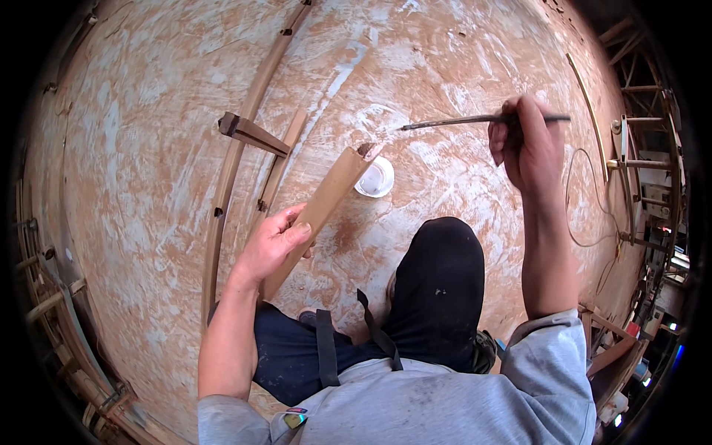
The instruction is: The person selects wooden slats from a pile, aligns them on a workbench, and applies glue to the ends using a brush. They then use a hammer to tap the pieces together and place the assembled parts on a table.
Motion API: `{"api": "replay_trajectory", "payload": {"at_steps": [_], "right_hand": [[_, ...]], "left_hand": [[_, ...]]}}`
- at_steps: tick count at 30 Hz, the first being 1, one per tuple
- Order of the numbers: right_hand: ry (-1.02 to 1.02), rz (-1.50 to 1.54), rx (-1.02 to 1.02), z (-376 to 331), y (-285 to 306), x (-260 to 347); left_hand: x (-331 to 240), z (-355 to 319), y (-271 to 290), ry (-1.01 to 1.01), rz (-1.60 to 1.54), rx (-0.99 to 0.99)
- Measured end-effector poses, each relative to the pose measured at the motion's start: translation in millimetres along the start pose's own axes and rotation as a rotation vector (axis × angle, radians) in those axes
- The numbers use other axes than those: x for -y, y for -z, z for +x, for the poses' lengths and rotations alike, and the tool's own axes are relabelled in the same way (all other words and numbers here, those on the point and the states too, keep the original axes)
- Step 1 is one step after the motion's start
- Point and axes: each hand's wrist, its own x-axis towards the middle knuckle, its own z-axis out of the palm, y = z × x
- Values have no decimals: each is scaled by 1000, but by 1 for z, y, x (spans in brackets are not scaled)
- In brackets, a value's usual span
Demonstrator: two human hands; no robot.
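Note:
My left hand [277, 243] is wrapped round a wooden rail [326, 193], which slants up and away to the right. Its far end has a notched, pale-smeared cut. Beside that end stands a small white tub [377, 178] with whitish stuff in it, partly covered by the rail. My right hand [532, 144], raised at the right, grips a thin dark stick [460, 120]. The stick points left, and its tip is a little way above and right of the rail's end, apart from it. Whether the tip is a brush I cannot tell.
Left of the rail lies a long curved wooden piece [231, 167] with dark-ended tenons and a short crosspiece [256, 136]. Wooden frames [645, 163] stand along the right edge, more wood parts [63, 319] at the left. A thin cable [593, 241] loops on the smeared floor [170, 81].

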Motion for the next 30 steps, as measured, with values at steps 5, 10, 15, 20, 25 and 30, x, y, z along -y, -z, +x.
{"api": "replay_trajectory", "payload": {"at_steps": [5, 10, 15, 20, 25, 30], "right_hand": [[-101, 158, -59, -36, -16, -31], [-123, 125, -101, -42, -4, -57], [-22, 243, -170, -51, -4, -57], [-106, 293, -106, -58, -20, -53], [-31, 270, -249, -56, -16, -54], [-63, 101, -159, -74, -27, -52]], "left_hand": [[2, 2, 0, -11, -10, -40], [2, 2, -1, 0, -47, -39], [0, -2, -3, -5, -112, -90], [-2, -1, -5, -18, -63, -104], [-6, 1, -8, -40, -10, -69], [-7, 2, -11, -22, -19, -96]]}}
